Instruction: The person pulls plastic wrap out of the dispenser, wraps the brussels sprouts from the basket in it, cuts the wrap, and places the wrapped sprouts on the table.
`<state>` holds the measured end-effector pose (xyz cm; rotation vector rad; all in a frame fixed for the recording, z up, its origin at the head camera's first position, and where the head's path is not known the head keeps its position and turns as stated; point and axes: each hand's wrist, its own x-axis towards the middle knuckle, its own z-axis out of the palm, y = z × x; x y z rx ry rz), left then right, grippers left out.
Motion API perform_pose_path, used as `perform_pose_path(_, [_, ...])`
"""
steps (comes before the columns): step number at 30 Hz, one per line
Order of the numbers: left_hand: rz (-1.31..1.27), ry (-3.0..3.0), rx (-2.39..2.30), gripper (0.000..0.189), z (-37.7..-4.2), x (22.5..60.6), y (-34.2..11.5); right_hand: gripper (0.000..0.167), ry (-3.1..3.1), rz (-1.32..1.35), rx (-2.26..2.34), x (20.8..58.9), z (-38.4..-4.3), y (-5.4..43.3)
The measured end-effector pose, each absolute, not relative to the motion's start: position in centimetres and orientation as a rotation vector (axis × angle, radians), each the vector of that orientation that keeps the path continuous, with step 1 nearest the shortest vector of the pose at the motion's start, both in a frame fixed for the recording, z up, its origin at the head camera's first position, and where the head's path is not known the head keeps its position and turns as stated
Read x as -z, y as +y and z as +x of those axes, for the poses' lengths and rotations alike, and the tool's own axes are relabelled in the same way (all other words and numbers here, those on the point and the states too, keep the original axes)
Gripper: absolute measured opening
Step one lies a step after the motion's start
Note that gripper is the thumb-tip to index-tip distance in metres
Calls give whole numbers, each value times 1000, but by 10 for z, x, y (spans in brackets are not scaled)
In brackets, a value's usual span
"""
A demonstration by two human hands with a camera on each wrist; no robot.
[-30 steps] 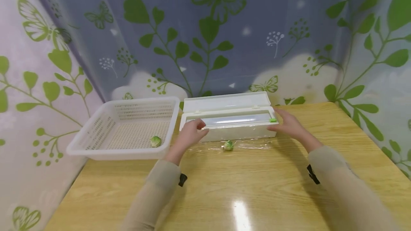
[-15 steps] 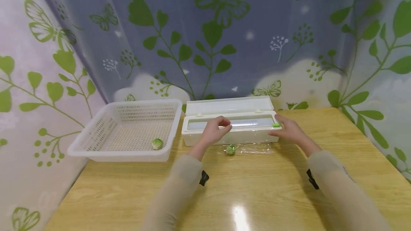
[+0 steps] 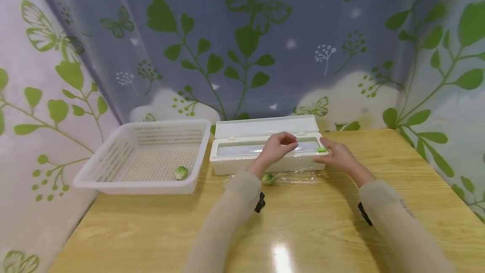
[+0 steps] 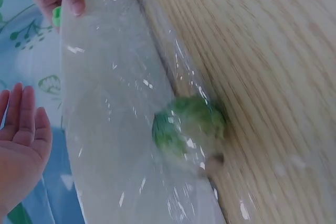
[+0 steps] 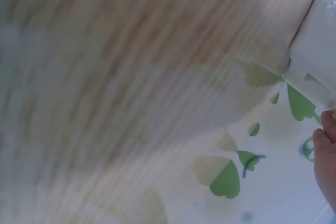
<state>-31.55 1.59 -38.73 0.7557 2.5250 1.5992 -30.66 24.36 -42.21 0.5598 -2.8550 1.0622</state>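
A white plastic wrap dispenser (image 3: 242,166) stands on the table with its lid raised at the back. My right hand (image 3: 339,156) grips its right end, thumb at the front, close to a small green slider (image 3: 321,149). Over the middle of the dispenser is my left hand (image 3: 277,148); in the left wrist view its fingers (image 4: 23,111) are extended and hold nothing. Clear plastic wrap (image 3: 299,177) hangs down the front onto the table. A Brussels sprout (image 4: 189,129) lies at the dispenser's foot under the wrap, partly hidden by my left arm in the head view.
To the left stands a white plastic basket (image 3: 140,189) with one Brussels sprout (image 3: 181,172) inside. A curtain (image 3: 212,33) printed with leaves and butterflies hangs right behind the wooden table (image 3: 310,226).
My left hand has moved right along the dispenser, from its left end to just right of its middle. My right hand stays on the right end.
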Motion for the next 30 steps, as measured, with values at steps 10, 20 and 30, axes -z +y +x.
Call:
perform_pose_path(10, [819,2561,-1507,29,-324,390,64,82,-2828,511,-1080,422,-306,251])
perform_pose_path(20, [826,2586,-1396,27,-327,396,86,73,-2803,519,-1066,423,-305,242])
perform_pose_path(30, [829,2649,-1326,25,-324,400,97,62,-2750,529,-1037,429,-307,246])
